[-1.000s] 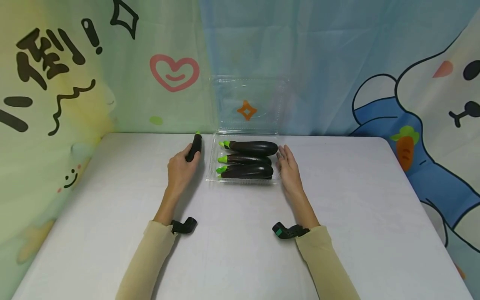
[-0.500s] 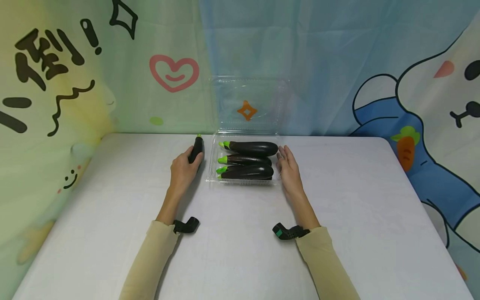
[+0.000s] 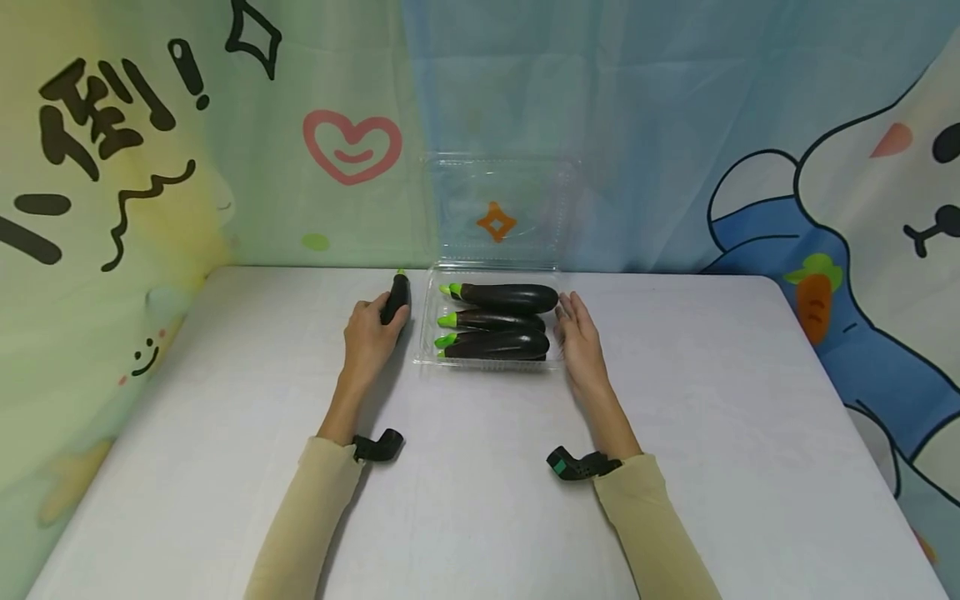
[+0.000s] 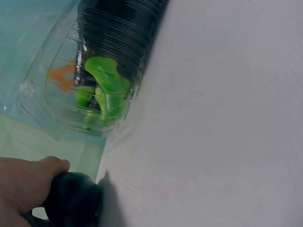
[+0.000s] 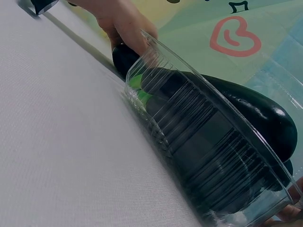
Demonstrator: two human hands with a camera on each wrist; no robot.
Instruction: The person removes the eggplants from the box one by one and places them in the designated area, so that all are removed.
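My left hand [image 3: 367,337] grips a dark purple eggplant [image 3: 396,298] with a green tip pointing away from me, just left of a clear plastic clamshell box. Its rounded end shows beside my thumb in the left wrist view, where the held eggplant [image 4: 73,201] is dark and partly cut off. Several eggplants [image 3: 510,296] lie crosswise in the box's tray [image 3: 422,360], green stems to the left. At the tray's right wall rests my right hand [image 3: 582,342], its fingers straight. Mostly out of frame in the right wrist view, the right fingers [image 5: 296,191] appear beside the tray's corner.
The clear lid [image 3: 450,187] stands upright behind the tray, against the printed backdrop [image 3: 637,125]. A white cloth covers the table [image 3: 480,483]. The tray sits close to the table's far edge. Each wrist wears a small black camera [image 3: 378,446].
My left hand has shifted slightly to the right with the eggplant, closer to the box. The right hand and the box stay in place.
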